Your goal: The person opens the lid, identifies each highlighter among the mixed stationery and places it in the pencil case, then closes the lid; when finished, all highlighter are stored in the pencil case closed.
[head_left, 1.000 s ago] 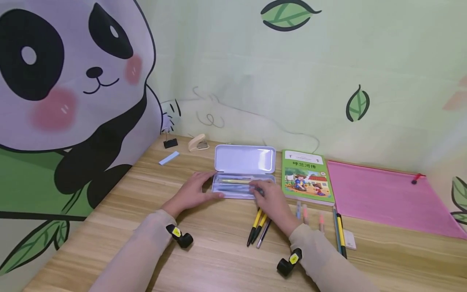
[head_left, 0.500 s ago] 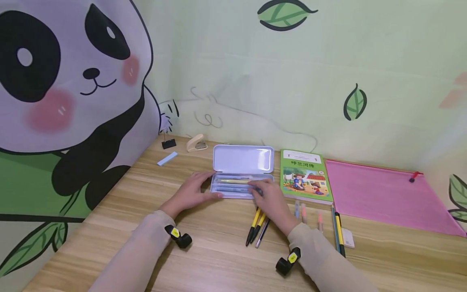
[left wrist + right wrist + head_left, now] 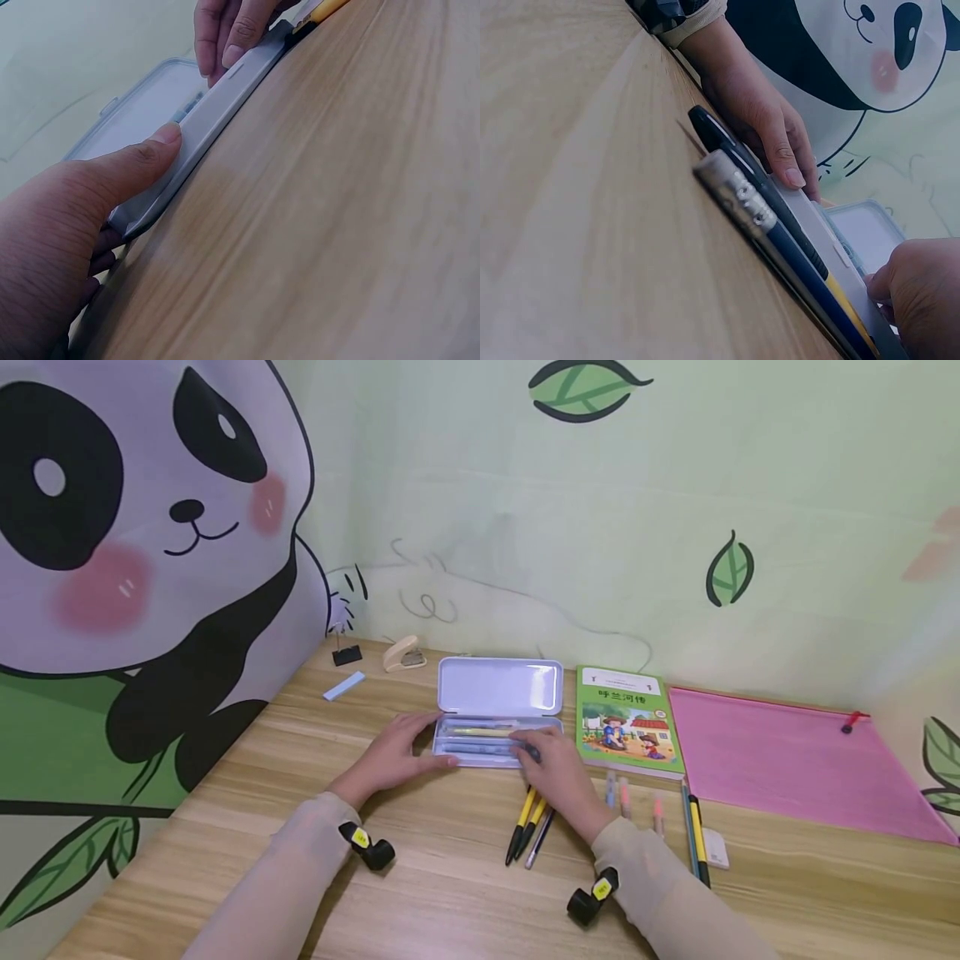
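Note:
A pale lilac pencil case (image 3: 500, 687) lies with its lid raised, several pens inside it, one of them a yellow pen (image 3: 480, 732). My left hand (image 3: 397, 756) holds the case's left end, thumb against the front wall and fingers around the side. At the right end, my right hand (image 3: 558, 768) pinches a blue pen (image 3: 480, 749) lying along the front of the case; its dark tip shows by my fingers. Two yellow-and-black pens (image 3: 523, 827) and a dark pencil (image 3: 540, 842) lie just below my right hand.
Right of the case sit a green book (image 3: 630, 722) and a pink zip pouch (image 3: 795, 764). Highlighters (image 3: 625, 797), more pens (image 3: 699, 839) and a white eraser (image 3: 716, 849) lie before them. A stapler (image 3: 405, 654), black binder clip (image 3: 347, 656) and blue strip (image 3: 344, 686) are back left.
The head view has shifted slightly, moving the scene a little to the left. Both hands keep their places at the pencil case.

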Motion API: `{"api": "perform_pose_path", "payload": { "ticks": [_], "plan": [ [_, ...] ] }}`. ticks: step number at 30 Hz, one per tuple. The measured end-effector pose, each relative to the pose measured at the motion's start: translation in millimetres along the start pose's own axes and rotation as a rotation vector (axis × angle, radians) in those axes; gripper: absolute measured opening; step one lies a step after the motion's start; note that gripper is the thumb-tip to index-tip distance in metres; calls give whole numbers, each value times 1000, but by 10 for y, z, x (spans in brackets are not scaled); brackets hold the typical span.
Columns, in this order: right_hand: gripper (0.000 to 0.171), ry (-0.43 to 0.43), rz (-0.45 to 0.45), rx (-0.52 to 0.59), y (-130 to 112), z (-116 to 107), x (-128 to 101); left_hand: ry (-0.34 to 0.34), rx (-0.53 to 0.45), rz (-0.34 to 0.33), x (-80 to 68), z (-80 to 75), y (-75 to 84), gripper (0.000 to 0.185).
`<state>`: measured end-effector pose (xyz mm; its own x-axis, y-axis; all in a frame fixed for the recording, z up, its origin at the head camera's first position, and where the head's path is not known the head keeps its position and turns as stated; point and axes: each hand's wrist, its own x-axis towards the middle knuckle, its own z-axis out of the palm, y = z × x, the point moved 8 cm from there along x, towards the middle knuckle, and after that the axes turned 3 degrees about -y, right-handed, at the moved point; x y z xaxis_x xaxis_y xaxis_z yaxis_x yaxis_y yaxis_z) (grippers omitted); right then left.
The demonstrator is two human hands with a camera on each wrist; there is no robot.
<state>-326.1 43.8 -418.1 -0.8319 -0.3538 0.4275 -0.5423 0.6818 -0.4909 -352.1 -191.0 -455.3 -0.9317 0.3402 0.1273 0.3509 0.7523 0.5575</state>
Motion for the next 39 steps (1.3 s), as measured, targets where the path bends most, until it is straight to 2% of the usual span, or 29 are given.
{"api": "perform_pose_path", "payload": {
  "ticks": [14,21,27,33,39],
  "plan": [
    [24,32,-62,42,-86,-72,-13,-5,-3,4,-11,-12,33,100],
    [25,34,-73,120,-219,-268,-90,-1,-6,5,-9,-22,52,101],
    [27,4,-91,119,-279,-406,-196,1,-13,-3,-17,-20,35,102],
    [29,-80,-82,114,-170,-556,-349,5,-3,-6,-16,-18,17,103],
    [26,-129,-108,64,94,-746,-522,4,-11,-1,-16,-17,29,102]
  ]
}}
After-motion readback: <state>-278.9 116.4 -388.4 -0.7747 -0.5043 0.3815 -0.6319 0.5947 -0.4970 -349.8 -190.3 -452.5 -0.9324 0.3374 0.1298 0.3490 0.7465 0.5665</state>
